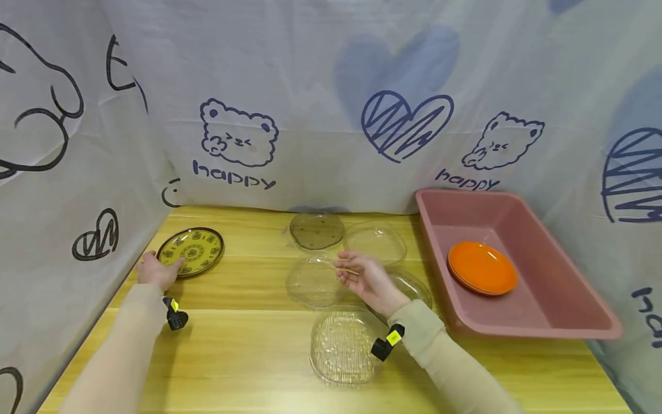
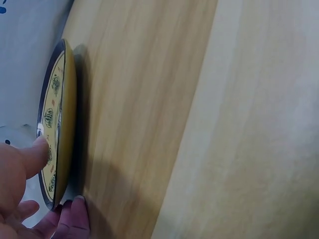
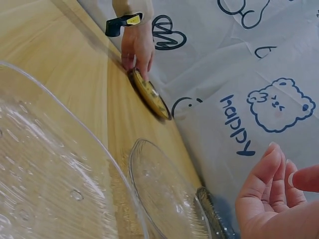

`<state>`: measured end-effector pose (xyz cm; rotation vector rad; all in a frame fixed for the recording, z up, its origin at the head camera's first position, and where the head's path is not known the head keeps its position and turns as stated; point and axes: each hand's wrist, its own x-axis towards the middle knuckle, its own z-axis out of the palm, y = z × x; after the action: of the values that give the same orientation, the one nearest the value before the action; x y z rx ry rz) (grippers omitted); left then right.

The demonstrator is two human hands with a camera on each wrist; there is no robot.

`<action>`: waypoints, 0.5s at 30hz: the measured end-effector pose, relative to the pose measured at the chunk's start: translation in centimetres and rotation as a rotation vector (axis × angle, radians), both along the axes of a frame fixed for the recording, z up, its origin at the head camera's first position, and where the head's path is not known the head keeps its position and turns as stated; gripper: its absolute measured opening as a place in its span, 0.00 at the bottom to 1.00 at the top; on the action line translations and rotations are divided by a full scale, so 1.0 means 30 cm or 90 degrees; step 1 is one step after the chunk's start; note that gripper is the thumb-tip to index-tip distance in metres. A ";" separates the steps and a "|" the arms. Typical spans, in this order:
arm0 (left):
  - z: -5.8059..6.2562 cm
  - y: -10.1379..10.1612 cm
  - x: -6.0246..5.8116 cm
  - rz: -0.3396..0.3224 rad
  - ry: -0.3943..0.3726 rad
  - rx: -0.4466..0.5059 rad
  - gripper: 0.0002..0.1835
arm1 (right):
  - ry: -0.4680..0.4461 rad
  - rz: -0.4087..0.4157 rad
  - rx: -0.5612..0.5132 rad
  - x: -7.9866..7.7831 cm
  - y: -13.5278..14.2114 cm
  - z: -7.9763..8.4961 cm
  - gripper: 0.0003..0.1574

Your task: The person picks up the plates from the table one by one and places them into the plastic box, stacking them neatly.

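Note:
At the table's left side, my left hand [image 1: 157,271] grips the near-left rim of a yellow patterned plate [image 1: 192,253] with a dark edge. In the left wrist view the thumb [image 2: 36,158] lies on the plate's [image 2: 69,129] top while the other fingers reach below the rim. My right hand [image 1: 369,279] hovers over the clear plates, fingers loosely bent and holding nothing. Nearest to it are a clear plate [image 1: 310,282] on its left and another [image 1: 411,287] partly hidden behind the wrist. A textured clear plate [image 1: 341,351] lies closer to me.
A pink basin [image 1: 558,299] on the right holds stacked orange plates [image 1: 483,267]. Farther back lie a greyish see-through plate [image 1: 316,231] and a clear one [image 1: 376,241]. Printed cloth [image 1: 310,149] walls off the table's back and sides.

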<state>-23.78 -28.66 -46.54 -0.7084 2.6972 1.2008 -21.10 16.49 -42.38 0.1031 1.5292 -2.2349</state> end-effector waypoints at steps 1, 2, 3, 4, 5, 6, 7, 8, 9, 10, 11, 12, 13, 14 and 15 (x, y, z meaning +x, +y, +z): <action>0.001 -0.002 0.003 -0.002 -0.006 0.000 0.49 | -0.005 0.000 0.001 0.003 -0.002 -0.002 0.27; 0.000 -0.004 0.005 -0.004 -0.011 -0.001 0.49 | -0.009 0.002 0.003 0.005 -0.002 -0.005 0.27; -0.001 -0.005 0.007 -0.010 -0.017 -0.007 0.49 | -0.010 0.004 0.005 0.006 -0.003 -0.007 0.28; -0.002 -0.007 0.007 -0.017 -0.020 -0.018 0.48 | -0.012 0.006 0.004 0.007 -0.003 -0.008 0.28; -0.002 -0.009 0.008 -0.023 -0.020 -0.028 0.48 | -0.013 0.006 0.004 0.008 -0.003 -0.009 0.28; -0.003 -0.010 0.007 -0.027 -0.018 -0.040 0.47 | -0.013 0.007 0.001 0.007 -0.003 -0.009 0.27; -0.004 -0.012 0.005 -0.032 -0.015 -0.052 0.47 | -0.009 0.010 0.000 0.006 -0.003 -0.009 0.28; -0.005 -0.015 0.003 -0.036 -0.013 -0.063 0.46 | -0.008 0.012 -0.002 0.005 -0.003 -0.009 0.29; -0.005 -0.018 0.000 -0.039 -0.013 -0.072 0.46 | -0.008 0.011 -0.004 0.005 -0.004 -0.008 0.29; -0.007 -0.021 -0.003 -0.040 -0.016 -0.075 0.45 | -0.009 0.010 -0.007 0.004 -0.004 -0.008 0.29; -0.007 -0.024 -0.006 -0.038 -0.020 -0.075 0.45 | -0.011 0.010 -0.008 0.003 -0.004 -0.008 0.29; -0.009 -0.028 -0.009 -0.036 -0.025 -0.075 0.45 | -0.013 0.010 -0.009 0.003 -0.005 -0.007 0.29; -0.011 -0.032 -0.013 -0.037 -0.031 -0.080 0.45 | -0.017 0.010 -0.011 0.003 -0.005 -0.007 0.29; -0.012 -0.035 -0.016 -0.037 -0.035 -0.086 0.44 | -0.021 0.008 -0.013 0.003 -0.007 -0.006 0.28; -0.013 -0.038 -0.020 -0.037 -0.038 -0.092 0.44 | -0.023 0.007 -0.015 0.004 -0.008 -0.005 0.27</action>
<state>-24.37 -29.81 -46.93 -0.6658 2.7551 0.9639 -20.99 16.24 -42.54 0.1269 1.4795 -2.2296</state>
